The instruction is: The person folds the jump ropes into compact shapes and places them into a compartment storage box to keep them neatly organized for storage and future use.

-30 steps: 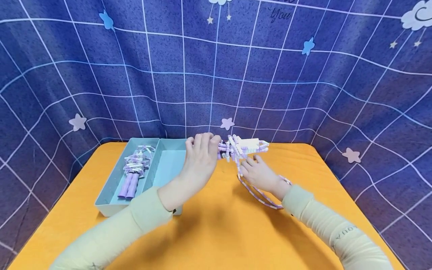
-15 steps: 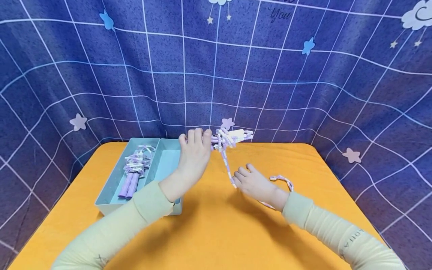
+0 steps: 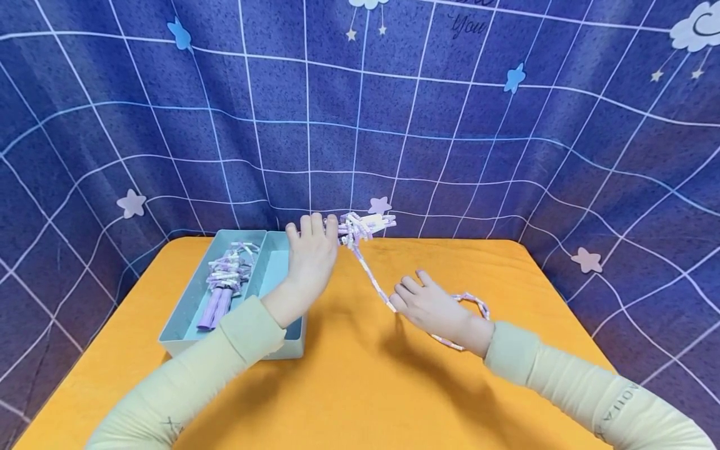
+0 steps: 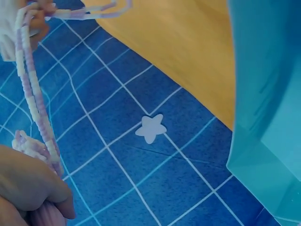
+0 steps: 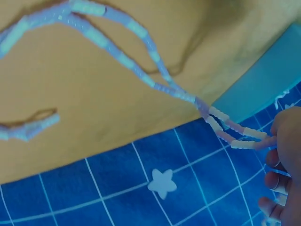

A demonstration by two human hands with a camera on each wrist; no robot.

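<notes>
Moving leftward since a second ago, the left hand (image 3: 311, 259) grips the bundled beaded rope (image 3: 360, 228) above the counter (image 3: 360, 375), nearer the teal tray (image 3: 180, 340); the right hand (image 3: 430, 306) lies relaxed, fingers straight, over the trailing strand.

A beaded skipping rope (image 3: 368, 275) in purple and white segments is gripped at its bundled end by the left hand (image 3: 309, 259), raised above the table; a wad of coiled beads and a pale handle (image 3: 375, 220) jut out just to the right of that hand's fingers. From the bundle a doubled strand slants down to the right hand (image 3: 430, 303), which rests low on it with loosely spread fingers. Beyond the right hand, the rope's slack lies in a loop beside the wrist.
</notes>
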